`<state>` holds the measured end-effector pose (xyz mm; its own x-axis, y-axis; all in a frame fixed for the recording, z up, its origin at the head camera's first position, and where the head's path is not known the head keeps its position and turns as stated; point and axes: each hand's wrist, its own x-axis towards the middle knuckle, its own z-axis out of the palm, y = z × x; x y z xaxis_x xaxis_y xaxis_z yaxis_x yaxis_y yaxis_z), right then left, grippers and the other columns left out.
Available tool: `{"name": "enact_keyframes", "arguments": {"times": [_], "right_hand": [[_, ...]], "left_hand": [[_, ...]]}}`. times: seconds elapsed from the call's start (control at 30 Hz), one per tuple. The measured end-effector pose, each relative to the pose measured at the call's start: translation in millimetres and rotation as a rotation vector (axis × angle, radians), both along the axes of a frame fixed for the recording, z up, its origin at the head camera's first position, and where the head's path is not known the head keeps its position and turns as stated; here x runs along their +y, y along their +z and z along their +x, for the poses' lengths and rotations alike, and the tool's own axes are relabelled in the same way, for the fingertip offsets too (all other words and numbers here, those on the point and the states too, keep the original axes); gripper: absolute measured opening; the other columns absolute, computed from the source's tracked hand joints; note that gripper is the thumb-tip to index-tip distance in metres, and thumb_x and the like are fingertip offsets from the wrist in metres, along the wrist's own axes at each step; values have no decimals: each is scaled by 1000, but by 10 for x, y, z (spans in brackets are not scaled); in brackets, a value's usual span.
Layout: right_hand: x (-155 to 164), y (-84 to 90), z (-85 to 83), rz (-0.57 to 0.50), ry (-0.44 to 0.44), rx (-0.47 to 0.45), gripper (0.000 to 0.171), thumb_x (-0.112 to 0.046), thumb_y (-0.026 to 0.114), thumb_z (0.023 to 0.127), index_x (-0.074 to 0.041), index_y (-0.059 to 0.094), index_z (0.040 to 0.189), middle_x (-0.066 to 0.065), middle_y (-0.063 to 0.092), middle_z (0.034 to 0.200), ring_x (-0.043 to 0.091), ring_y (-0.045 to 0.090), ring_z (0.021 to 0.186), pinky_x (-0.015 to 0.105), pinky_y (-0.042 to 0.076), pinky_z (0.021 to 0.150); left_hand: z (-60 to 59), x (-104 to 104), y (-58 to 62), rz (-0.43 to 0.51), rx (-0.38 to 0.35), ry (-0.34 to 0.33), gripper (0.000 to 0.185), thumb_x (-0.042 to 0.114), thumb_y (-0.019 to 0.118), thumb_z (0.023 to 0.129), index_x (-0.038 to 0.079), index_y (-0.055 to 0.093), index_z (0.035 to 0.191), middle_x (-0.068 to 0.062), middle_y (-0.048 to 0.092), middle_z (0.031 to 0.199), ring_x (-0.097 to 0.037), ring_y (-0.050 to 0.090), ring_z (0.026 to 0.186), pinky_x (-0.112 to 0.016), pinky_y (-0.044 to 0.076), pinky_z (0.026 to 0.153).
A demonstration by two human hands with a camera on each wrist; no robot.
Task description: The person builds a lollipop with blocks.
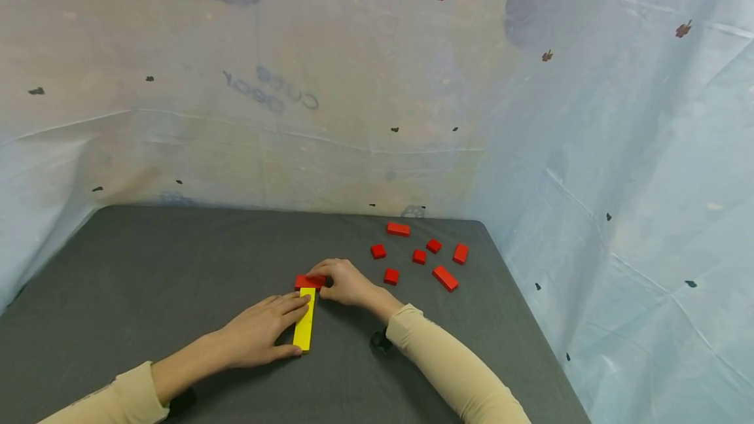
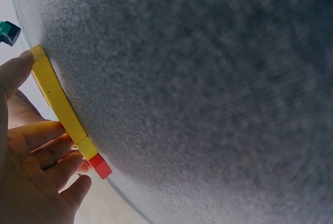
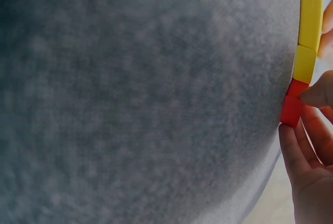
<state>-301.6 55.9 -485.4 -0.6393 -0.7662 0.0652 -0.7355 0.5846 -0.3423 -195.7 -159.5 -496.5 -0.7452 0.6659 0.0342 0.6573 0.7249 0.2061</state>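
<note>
A straight yellow row of blocks lies on the grey table, with a seam showing near its far end in both wrist views. Across that far end sits a red block, crosswise and touching the yellow. My left hand lies along the row's left side, thumb at the near end and fingers extended over the upper part. With thumb on the near side and fingers on the far side, my right hand pinches the red block. The right wrist view shows that thumb against the red block; fingers partly hide it from the head.
Several loose red blocks lie to the right, among them a long one, a small one and another long one near the back. A pale plastic sheet hangs behind the table and along its right side.
</note>
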Motion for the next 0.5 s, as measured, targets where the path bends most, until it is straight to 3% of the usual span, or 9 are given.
{"name": "enact_keyframes", "arguments": {"times": [0.23, 0.5], "right_hand": [[12, 1, 7, -13, 6, -9, 42, -13, 67, 86, -19, 61, 128, -4, 58, 127, 10, 54, 113, 29, 43, 98], [186, 53, 49, -123, -5, -35, 43, -9, 63, 86, -16, 60, 129, 1, 54, 132, 12, 52, 115, 23, 47, 86]], "left_hand": [[-6, -7, -34, 3, 15, 0, 83, 69, 50, 84, 13, 40, 145, -2, 30, 154, -25, 28, 140, -52, 30, 108], [17, -27, -13, 32, 26, 19, 82, 70, 50, 83, 15, 45, 143, -2, 28, 154, -26, 24, 142, -55, 28, 108]]}}
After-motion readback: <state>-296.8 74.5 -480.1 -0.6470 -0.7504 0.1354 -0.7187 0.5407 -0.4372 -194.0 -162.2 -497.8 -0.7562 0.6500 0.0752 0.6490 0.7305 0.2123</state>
